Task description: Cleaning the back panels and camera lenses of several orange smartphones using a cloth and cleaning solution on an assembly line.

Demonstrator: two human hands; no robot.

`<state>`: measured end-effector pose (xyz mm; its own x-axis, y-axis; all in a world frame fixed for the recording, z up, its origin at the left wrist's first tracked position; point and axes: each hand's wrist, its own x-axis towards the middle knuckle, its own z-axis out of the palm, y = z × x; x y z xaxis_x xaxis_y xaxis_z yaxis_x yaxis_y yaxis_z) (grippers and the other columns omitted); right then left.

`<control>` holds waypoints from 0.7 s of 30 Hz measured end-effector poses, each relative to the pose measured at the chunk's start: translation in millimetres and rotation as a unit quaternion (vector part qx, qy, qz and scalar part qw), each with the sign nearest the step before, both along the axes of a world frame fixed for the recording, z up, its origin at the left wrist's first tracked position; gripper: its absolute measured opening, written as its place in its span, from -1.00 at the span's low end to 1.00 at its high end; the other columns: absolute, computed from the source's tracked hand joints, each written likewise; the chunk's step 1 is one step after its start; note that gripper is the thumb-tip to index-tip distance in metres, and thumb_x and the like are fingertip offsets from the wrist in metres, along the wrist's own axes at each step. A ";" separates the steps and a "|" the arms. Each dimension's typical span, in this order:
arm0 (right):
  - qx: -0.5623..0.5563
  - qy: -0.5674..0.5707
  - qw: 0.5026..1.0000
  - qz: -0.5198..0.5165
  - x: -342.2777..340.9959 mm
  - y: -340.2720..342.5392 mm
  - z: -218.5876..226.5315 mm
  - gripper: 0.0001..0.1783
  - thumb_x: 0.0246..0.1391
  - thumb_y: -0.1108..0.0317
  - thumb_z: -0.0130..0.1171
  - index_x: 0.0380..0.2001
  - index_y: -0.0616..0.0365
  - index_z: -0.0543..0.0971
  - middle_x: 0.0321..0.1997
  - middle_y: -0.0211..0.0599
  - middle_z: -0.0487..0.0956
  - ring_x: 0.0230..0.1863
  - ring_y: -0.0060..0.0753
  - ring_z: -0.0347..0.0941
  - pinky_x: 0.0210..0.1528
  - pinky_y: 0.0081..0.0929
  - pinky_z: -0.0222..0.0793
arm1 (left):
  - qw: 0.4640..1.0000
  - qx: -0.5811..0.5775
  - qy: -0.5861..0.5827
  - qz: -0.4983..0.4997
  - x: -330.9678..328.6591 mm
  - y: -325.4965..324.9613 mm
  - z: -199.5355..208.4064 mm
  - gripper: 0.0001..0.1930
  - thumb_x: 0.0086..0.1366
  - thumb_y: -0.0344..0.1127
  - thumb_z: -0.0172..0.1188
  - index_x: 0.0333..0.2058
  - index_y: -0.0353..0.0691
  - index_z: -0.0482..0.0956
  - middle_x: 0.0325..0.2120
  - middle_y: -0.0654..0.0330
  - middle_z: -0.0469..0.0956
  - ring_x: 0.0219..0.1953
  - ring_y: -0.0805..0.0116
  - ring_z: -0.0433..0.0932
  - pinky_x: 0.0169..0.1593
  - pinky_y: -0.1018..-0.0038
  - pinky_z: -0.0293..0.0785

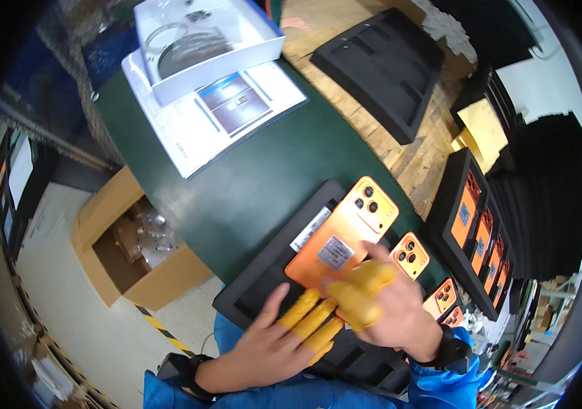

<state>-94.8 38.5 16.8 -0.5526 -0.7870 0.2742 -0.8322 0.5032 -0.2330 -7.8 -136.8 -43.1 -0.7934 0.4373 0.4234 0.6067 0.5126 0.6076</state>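
An orange phone [342, 235] lies back up, cameras far, on a black foam tray [270, 273] at the near edge of the green table. My right hand [386, 307], with yellow finger cots, presses on the phone's near end. My left hand [280, 337], also in yellow cots, rests flat beside it on the tray, fingertips touching the phone's near corner. More orange phones [410, 254] sit in tray slots to the right of the phone.
A second black tray of orange phones [478, 235] stands at the right. An empty black foam tray [383, 68] lies on a wooden surface at the back. A white box [202, 44] sits on papers at the far side. An open cardboard box [134, 255] stands on the floor, left.
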 end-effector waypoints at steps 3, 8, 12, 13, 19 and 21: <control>-0.016 -0.042 0.983 -0.178 8.9 41.4 16.1 -0.61 -0.26 0.56 0.23 -0.22 0.18 0.53 -0.26 -0.18 0.52 -0.22 -0.03 0.48 0.04 -0.14 0.39 | 0.987 0.031 -0.026 0.155 -26.5 -27.0 16.5 -0.61 0.05 -0.32 0.26 -0.11 -0.29 0.50 -0.19 -0.05 0.52 -0.05 0.01 0.49 0.08 0.10 0.30; -0.089 -0.072 0.933 -0.341 41.8 74.4 17.1 -0.69 -0.13 0.61 0.17 -0.23 0.18 0.50 -0.26 -0.09 0.52 -0.16 0.03 0.46 -0.10 -0.24 0.39 | 0.956 0.019 -0.141 0.257 -21.1 -32.1 -8.6 -0.66 0.13 -0.48 0.17 -0.07 -0.32 0.48 -0.09 -0.01 0.51 -0.11 0.06 0.52 -0.04 0.40 0.41; -0.176 -0.160 0.902 -0.361 71.6 74.7 7.9 -0.76 -0.10 0.59 0.17 -0.28 0.20 0.51 -0.30 -0.12 0.53 -0.20 -0.01 0.48 0.02 -0.23 0.37 | 0.957 0.041 -0.170 0.229 0.1 -35.0 -0.9 -0.68 0.09 -0.52 0.19 -0.12 -0.28 0.52 -0.13 0.02 0.55 -0.18 0.08 0.55 -0.10 0.41 0.44; -0.183 -0.164 0.904 -0.349 77.8 67.6 6.5 -0.79 -0.09 0.58 0.18 -0.31 0.20 0.51 -0.32 -0.15 0.54 -0.24 -0.05 0.50 0.09 -0.20 0.34 | 0.950 0.058 -0.205 0.226 5.5 -36.9 1.2 -0.68 0.08 -0.53 0.20 -0.13 -0.29 0.53 -0.15 0.01 0.56 -0.19 0.08 0.56 -0.09 0.42 0.44; -0.246 -0.217 0.908 -0.261 91.5 31.5 -25.6 -0.75 -0.16 0.59 0.22 -0.34 0.12 0.51 -0.44 -0.23 0.49 -0.41 -0.17 0.46 0.26 0.03 0.13 | 0.953 0.034 -0.165 0.250 -10.4 -26.1 23.4 -0.71 0.07 -0.52 0.22 -0.16 -0.32 0.52 -0.16 -0.02 0.55 -0.06 -0.01 0.51 0.01 0.31 0.39; -0.266 -0.209 0.906 -0.256 79.3 32.3 -29.8 -0.70 -0.17 0.61 0.20 -0.29 0.11 0.49 -0.47 -0.22 0.46 -0.41 -0.17 0.44 0.27 0.08 0.07 | 0.989 -0.040 -0.059 0.133 -31.3 -8.1 27.5 -0.66 0.05 -0.49 0.24 -0.13 -0.32 0.51 -0.07 -0.01 0.48 0.06 0.06 0.43 0.11 0.29 0.32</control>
